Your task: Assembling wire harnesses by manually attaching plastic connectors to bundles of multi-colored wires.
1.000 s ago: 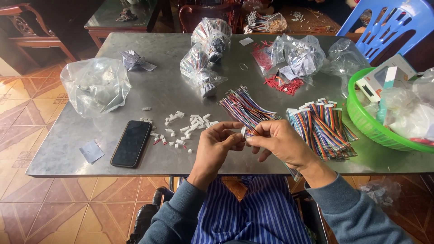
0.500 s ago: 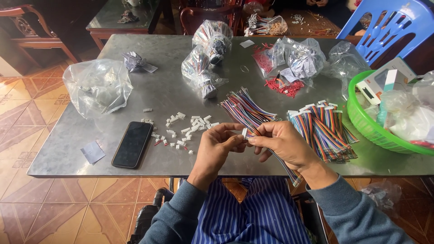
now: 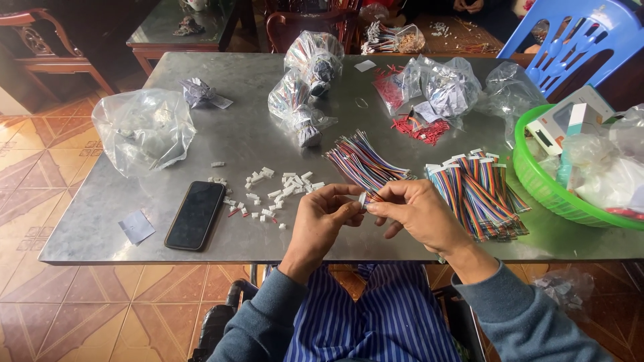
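Grey and crowded, the table [image 3: 168,228] carries a heap of finished striped cables [image 3: 479,194] on the right, loose coloured wires [image 3: 362,161] at the middle and scattered white plugs [image 3: 275,191] not yet used. One white plug [image 3: 363,199] is pinched between the left hand [image 3: 322,218] and right hand [image 3: 412,214], pressed together above the table's near edge; much seems left.

bare table [image 3: 134,201] lay open left of the phone [image 3: 196,214]; scattered white connectors [image 3: 275,191] and wire bundles [image 3: 479,194] crowded the middle, green basket [image 3: 537,177] blocked right.
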